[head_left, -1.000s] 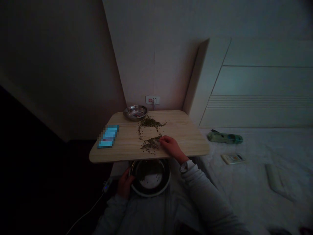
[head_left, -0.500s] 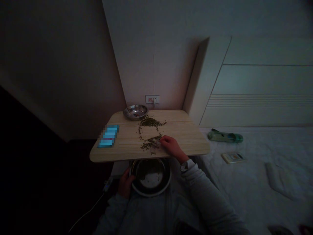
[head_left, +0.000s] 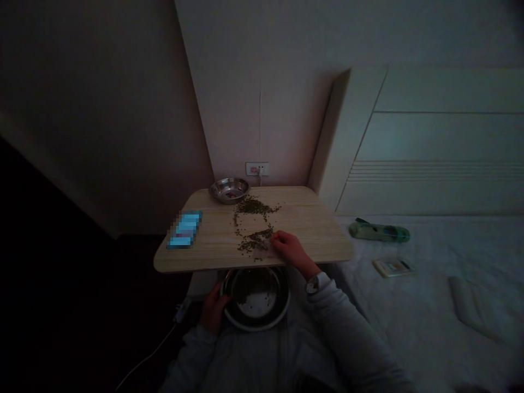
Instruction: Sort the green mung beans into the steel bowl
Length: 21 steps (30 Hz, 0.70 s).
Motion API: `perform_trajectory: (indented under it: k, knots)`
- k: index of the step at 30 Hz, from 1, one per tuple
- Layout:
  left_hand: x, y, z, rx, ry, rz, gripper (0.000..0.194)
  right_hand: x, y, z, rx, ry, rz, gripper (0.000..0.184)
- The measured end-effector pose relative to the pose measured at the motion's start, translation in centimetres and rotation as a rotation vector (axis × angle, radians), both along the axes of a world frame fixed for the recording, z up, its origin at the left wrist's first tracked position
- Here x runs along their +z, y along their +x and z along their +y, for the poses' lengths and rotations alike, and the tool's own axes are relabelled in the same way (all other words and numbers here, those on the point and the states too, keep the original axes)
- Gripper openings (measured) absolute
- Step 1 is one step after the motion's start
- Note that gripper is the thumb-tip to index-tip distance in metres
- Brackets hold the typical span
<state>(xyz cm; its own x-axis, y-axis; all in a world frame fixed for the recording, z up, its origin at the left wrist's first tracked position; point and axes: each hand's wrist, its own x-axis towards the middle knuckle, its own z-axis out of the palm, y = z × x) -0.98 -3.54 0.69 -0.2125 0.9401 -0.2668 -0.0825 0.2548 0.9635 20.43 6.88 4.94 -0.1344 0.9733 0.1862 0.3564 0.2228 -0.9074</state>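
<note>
My left hand (head_left: 213, 311) grips the left rim of a round metal basin (head_left: 282, 311) below the table's front edge. Small dark-green beans, like mung beans, lie inside the basin. Over the table, my right hand (head_left: 289, 246) is closed in a pinch at the right side of the near scatter of beans (head_left: 250, 241). A thin see-through piece (head_left: 264, 252) seems to show at its fingertips, though its kind is unclear in the dim light. Farther back lies a denser pile of beans (head_left: 252, 206), with a thin trail of them down its left side.
A shallow steel bowl (head_left: 229, 191) stands at the back left of the wooden table (head_left: 315, 224). A lit phone (head_left: 185, 229) lies near the left edge. On the bed to the right are a green bottle (head_left: 379, 232) and a flat pale device (head_left: 393, 267).
The whole view has shifted slightly, so everything sits a little lower and to the right. Both hands keep nearly the same places, and the bean piles look about the same.
</note>
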Motion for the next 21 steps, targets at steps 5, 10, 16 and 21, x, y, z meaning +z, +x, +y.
perform_trajectory:
  k: [5,10,16,21]
  knots:
    - [0.55,-0.01,0.05,0.026,0.042,0.046,0.036,-0.19,0.14,0.05,0.076,0.004,-0.050,0.016]
    - [0.43,0.02,0.12,0.040,0.021,0.000,0.036,-0.51,0.28,0.24,0.213,-0.026,-0.106,0.018]
    - [-0.12,-0.28,0.29,0.046,0.019,0.019,0.035,-0.42,0.30,0.15,0.270,-0.082,-0.089,0.017]
    - [-0.38,-0.51,0.27,0.035,0.029,0.070,0.039,0.34,0.45,0.12,0.160,-0.090,0.107,0.018]
